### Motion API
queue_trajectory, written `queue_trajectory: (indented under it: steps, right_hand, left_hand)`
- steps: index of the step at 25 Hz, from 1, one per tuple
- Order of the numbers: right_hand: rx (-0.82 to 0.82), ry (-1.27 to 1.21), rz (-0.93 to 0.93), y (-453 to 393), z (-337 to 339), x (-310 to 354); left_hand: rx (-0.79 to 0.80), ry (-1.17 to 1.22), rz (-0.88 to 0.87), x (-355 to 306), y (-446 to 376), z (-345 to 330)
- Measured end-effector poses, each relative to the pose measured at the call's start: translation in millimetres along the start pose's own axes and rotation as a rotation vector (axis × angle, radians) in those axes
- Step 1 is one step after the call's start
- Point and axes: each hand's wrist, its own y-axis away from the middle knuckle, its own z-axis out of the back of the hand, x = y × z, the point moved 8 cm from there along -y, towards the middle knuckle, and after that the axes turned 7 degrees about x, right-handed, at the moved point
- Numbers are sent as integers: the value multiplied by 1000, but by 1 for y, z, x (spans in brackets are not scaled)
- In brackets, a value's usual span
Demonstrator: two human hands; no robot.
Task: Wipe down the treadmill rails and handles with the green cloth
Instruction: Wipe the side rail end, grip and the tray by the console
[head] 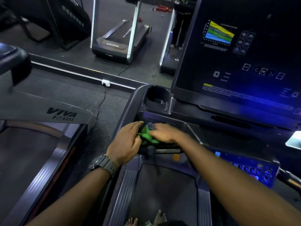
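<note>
Sitting bunched up between both hands, the green cloth [147,135] is on the dark console tray of the treadmill [184,128], just below the cup holder [156,99]. The left hand [126,144] is at its left edge with the thumb tucked against the cloth and the fingers reaching over the top; looks like it's gripping it. The right hand [164,132] lies flat-ish on top of the cloth from the right, blurry, so I can't tell how tight it holds. A dark watch [104,163] is on the left wrist. Readable writing: "VIVA FITNESS" on the neighbouring treadmill [61,114] to the left. The console screen [236,54] text is too small to read.
</note>
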Motion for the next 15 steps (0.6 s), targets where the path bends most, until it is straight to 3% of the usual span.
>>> queue_trajectory:
  steps: [4,7,9,10,12,13,15]
  right_hand:
    - [-19,-69,196,8,2,-5]
    - [-75,238,206,26,43,-54]
    - [-351,478,256,35,76,-59]
    - [-512,505,371,35,85,-43]
    - [-643,485,664,23,81,-6]
    - [-653,567,771,14,71,5]
    - [-445,693,902,8,57,-11]
  left_hand:
    - [-8,-35,9,3,-1,-1]
    - [-25,-22,33,2,-3,-2]
    - [-93,56,102,4,-11,0]
    - [-139,107,136,5,-17,1]
    - [-220,168,224,7,-23,1]
    - [-244,148,268,8,-23,2]
    - [-252,62,294,4,-24,1]
